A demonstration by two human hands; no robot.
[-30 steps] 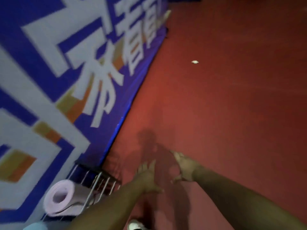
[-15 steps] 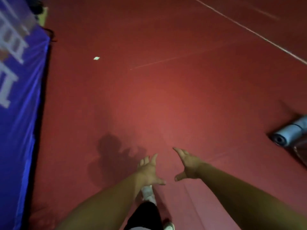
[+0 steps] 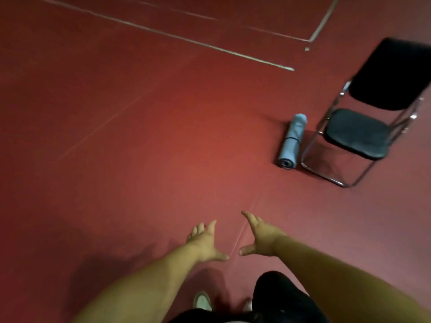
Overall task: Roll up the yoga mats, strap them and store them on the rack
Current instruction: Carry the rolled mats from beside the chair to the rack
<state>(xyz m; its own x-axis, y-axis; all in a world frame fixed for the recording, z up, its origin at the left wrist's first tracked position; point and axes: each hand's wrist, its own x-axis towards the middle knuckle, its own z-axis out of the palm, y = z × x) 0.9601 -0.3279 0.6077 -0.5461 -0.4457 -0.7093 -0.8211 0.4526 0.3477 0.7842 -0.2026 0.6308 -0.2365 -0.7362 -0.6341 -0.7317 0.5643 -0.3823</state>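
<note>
Both hands are extended forward over the red floor (image 3: 140, 136), empty: left hand (image 3: 205, 243) and right hand (image 3: 261, 236) have fingers straight and spread, thumbs pointing toward each other, holding nothing. A rolled blue yoga mat (image 3: 291, 142) with a dark strap (image 3: 290, 138) around its middle lies on the floor well ahead and to the right of the hands, just beside the metal frame of a black folding chair (image 3: 356, 134). White floor lines (image 3: 163, 34) cross the far floor; a light shoe (image 3: 202, 300) shows below the arms.
</note>
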